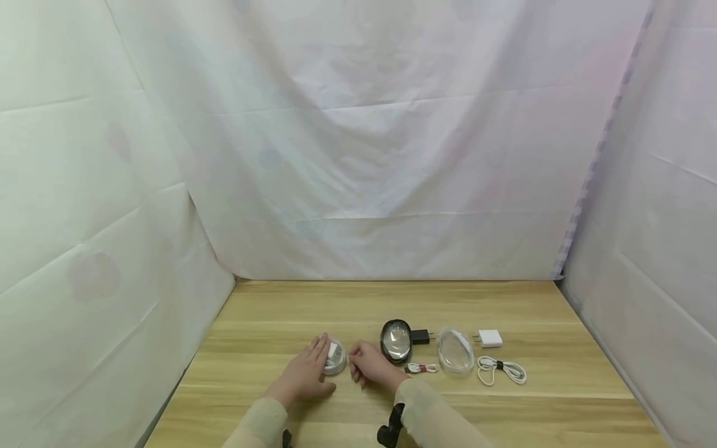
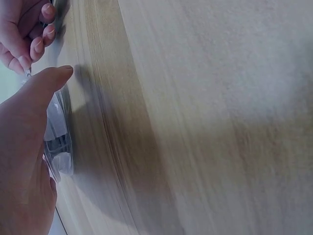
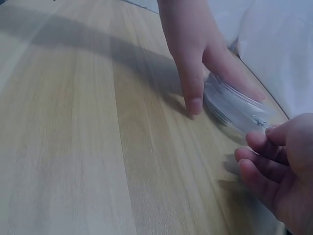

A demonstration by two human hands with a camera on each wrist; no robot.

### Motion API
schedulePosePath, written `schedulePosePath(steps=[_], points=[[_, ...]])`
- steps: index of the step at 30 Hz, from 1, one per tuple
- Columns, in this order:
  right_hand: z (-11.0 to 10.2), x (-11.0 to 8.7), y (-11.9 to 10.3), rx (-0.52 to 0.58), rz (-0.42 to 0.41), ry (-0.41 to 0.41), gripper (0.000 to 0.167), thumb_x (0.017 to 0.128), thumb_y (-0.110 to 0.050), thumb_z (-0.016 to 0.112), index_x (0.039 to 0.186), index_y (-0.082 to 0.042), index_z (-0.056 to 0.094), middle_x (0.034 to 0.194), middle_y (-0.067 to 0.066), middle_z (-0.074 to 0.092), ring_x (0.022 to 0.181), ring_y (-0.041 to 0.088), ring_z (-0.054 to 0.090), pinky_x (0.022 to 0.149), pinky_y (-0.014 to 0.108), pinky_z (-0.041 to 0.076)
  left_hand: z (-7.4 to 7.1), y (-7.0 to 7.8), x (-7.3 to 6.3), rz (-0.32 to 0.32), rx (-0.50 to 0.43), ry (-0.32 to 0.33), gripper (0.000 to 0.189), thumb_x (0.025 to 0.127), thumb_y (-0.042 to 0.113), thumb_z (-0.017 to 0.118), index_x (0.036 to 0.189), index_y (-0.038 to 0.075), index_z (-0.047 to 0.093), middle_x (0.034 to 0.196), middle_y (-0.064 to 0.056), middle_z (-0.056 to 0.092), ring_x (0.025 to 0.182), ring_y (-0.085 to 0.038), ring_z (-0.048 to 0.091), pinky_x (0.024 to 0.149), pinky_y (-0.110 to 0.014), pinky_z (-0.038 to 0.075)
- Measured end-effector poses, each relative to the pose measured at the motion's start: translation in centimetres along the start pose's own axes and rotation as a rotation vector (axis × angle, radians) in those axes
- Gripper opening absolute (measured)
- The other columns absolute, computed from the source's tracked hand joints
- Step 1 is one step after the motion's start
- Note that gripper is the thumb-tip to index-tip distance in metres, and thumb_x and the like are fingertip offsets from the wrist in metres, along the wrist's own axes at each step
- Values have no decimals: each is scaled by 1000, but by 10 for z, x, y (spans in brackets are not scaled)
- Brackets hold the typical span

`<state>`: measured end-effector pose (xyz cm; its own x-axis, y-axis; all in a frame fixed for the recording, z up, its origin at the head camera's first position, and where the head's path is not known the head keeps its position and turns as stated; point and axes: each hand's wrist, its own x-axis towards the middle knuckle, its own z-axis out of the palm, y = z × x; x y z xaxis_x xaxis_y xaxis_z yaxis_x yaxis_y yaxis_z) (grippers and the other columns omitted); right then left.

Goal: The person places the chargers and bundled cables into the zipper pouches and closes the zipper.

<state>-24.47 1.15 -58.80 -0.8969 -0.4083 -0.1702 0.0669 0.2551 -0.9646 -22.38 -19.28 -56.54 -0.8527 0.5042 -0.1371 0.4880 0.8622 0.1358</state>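
Note:
A clear round zip case (image 1: 339, 361) lies on the wooden table between the two hands, with something white inside it. My left hand (image 1: 305, 373) rests over its left side, fingers straight and thumb stretched out towards the near side. From the right, my right hand (image 1: 370, 364) pinches the small zipper pull (image 3: 267, 126) at the case's edge between thumb and forefinger. Its other fingers are loosely bent, as the right wrist view shows. In the left wrist view, the left thumb and palm cover part of the case (image 2: 57, 129).
To the right lie a black-rimmed oval case (image 1: 396, 341), a black charger plug (image 1: 420, 336), a white cable with a red tie (image 1: 422, 368), a clear oval case (image 1: 455, 353), a white charger plug (image 1: 490, 338) and a white cable with a black tie (image 1: 515, 372). White curtains (image 1: 358, 186) surround the table.

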Motion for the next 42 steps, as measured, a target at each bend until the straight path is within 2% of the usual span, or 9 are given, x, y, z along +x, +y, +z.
schedulePosePath(steps=[12, 22, 30, 34, 42], points=[[6, 16, 5, 19, -19, 122, 6, 98, -3, 48, 97, 0, 53, 70, 11, 60, 50, 16, 53, 38, 26, 46, 4, -9, -9, -7, 20, 10, 99, 83, 58, 63, 150, -5, 27, 159, -22, 15, 144, -40, 18, 114, -50, 25], [8, 26, 8, 24, 9, 204, 6, 98, -3, 47, 100, -4, 53, 70, 10, 60, 51, 16, 53, 39, 25, 46, 2, -15, -7, 74, 22, 14, 95, 85, 57, 63, 152, 2, 27, 160, -16, 18, 145, -38, 15, 114, -51, 24], [7, 28, 7, 51, 19, 193, 7, 100, -3, 46, 101, -2, 53, 71, 13, 62, 51, 15, 53, 40, 23, 45, 3, -17, 1, 95, 80, -9, 97, 85, 62, 60, 152, 1, 27, 160, -14, 17, 146, -33, 15, 116, -45, 21], [8, 27, 6, 47, 21, 192, 7, 100, -3, 46, 100, -2, 53, 69, 12, 62, 50, 14, 52, 40, 23, 45, 5, -18, 2, 115, 93, 0, 97, 85, 63, 59, 152, 0, 28, 160, -15, 19, 146, -33, 17, 116, -45, 21], [6, 25, 5, 49, 38, 180, 6, 100, -1, 46, 100, -1, 52, 72, 13, 64, 50, 15, 58, 40, 24, 47, 2, -15, 3, 134, 55, -7, 98, 86, 61, 59, 151, -3, 26, 159, -19, 18, 145, -37, 16, 116, -49, 21]])
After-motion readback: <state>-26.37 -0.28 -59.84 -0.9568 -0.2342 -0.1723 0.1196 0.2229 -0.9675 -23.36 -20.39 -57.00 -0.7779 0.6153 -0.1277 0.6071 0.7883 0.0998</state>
